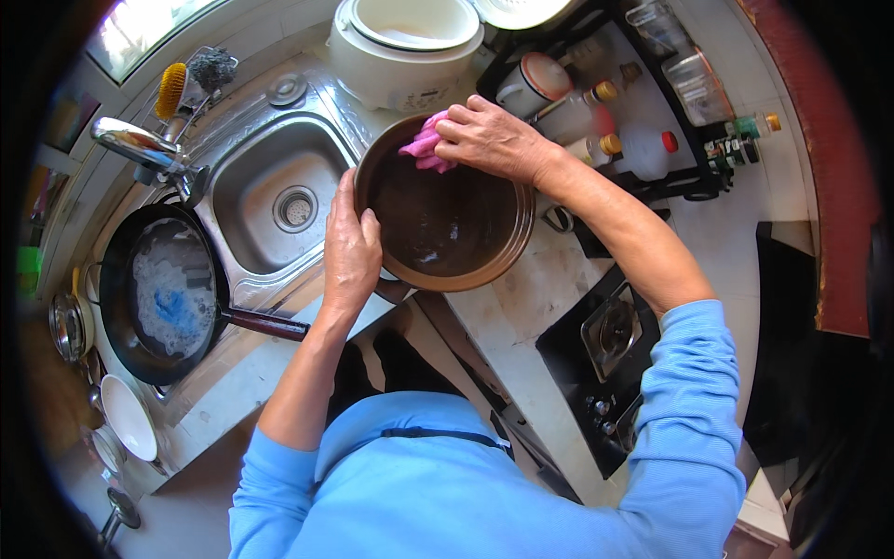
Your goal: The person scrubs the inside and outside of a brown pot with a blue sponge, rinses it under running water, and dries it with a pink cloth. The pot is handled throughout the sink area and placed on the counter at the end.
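Observation:
A large brown glazed pot (447,230) is in front of me, between the sink and the hob, its dark inside facing up. My left hand (353,241) grips its left rim, thumb over the edge on the inner side. Bunched in my right hand (489,136) is a pink cloth (429,143), pressed against the pot's far inner rim. The pot's underside is hidden, and so is what it rests on. Light glints off its inner bottom.
Left of the pot lies a stainless steel sink (241,192) with a chrome faucet (136,143). A wok (216,244) holds suds and something blue. Behind stands a white rice cooker (405,77). Bottles fill a black rack (688,126); a gas hob (594,363) is at right.

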`<action>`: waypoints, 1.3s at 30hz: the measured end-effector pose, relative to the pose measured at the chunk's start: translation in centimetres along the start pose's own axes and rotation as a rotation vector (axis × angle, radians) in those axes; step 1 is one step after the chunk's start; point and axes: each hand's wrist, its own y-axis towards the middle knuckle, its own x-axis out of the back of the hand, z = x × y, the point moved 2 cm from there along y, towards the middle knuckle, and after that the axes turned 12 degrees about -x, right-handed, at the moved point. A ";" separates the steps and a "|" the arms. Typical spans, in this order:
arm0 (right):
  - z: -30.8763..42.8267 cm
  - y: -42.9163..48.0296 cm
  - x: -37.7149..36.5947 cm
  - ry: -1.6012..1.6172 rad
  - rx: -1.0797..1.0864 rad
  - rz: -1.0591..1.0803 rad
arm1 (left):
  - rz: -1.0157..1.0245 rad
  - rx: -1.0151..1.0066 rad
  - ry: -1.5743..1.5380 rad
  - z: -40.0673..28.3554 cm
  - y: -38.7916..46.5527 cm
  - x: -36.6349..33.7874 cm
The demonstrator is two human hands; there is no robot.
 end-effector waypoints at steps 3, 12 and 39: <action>0.5 -3.7 0.9 0.115 -0.210 0.194 | -0.024 -0.031 0.038 0.3 -0.2 -0.2; 11.3 -6.1 8.2 0.901 -0.753 0.521 | -0.055 -0.004 0.061 0.7 -0.4 -0.9; 8.5 -0.7 -15.8 1.899 -1.985 -0.207 | -0.010 -0.039 -0.006 0.3 -0.6 -0.3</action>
